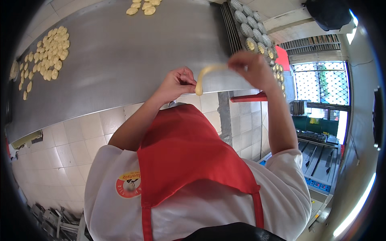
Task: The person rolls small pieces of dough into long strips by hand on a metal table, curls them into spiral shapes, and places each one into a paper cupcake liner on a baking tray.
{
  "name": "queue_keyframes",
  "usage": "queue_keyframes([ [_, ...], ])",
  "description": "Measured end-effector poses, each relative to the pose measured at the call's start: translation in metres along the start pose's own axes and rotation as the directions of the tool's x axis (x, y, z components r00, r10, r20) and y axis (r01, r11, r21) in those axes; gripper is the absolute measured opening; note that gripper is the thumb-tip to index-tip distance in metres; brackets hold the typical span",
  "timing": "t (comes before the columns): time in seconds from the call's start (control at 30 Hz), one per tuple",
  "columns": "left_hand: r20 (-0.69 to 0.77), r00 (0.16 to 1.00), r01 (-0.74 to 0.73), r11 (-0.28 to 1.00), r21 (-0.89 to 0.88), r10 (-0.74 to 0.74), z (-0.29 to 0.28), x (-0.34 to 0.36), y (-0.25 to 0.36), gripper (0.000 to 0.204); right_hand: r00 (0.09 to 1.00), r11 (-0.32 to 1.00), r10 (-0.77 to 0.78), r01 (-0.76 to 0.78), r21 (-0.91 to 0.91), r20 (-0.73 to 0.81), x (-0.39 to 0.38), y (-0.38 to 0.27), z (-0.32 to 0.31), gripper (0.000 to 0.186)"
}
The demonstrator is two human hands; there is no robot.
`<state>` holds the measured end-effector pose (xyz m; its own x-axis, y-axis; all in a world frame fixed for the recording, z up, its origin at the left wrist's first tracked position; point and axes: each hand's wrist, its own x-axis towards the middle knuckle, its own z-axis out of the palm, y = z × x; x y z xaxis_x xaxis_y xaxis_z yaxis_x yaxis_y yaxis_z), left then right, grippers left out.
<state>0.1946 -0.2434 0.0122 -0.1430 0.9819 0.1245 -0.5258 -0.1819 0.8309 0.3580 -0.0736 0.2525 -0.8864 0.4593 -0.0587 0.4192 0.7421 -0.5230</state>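
A pale yellow strip of dough (pixel 205 74) arches through the air between my two hands, over the near edge of the steel table. Its lower, rounded end hangs at the thumb of my left hand (pixel 179 83), whose fingers are closed in a pinch on it. My right hand (pixel 254 68), smeared by motion, is raised near the right end of the table, with its fingertips closed at the strip's other end. Past it stand fluted metal tins (pixel 246 30); the nearer ones hold pale dough (pixel 262 49).
Many flattened dough pieces (pixel 50 54) lie at the left of the steel table (pixel 132 56), with more dough pieces (pixel 144 6) at its far edge. Right of it are a slatted dark rack (pixel 230 28), a red bar (pixel 248 97) and a machine with rails (pixel 317 158).
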Motion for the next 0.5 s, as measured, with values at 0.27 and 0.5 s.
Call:
queue_keyframes([
  [0.27,0.052,0.993,0.115,0.911,-0.395,-0.103,0.028,0.037,0.007,0.029,0.973,0.674,0.221,-0.102,0.732,-0.068,-0.015,0.049,0.047,0.02],
  [0.5,-0.134,0.94,0.281,0.935,-0.217,-0.313,0.043,0.115,0.025,0.039,0.817,0.222,0.576,-0.112,0.969,-0.037,-0.004,0.11,0.086,0.03],
])
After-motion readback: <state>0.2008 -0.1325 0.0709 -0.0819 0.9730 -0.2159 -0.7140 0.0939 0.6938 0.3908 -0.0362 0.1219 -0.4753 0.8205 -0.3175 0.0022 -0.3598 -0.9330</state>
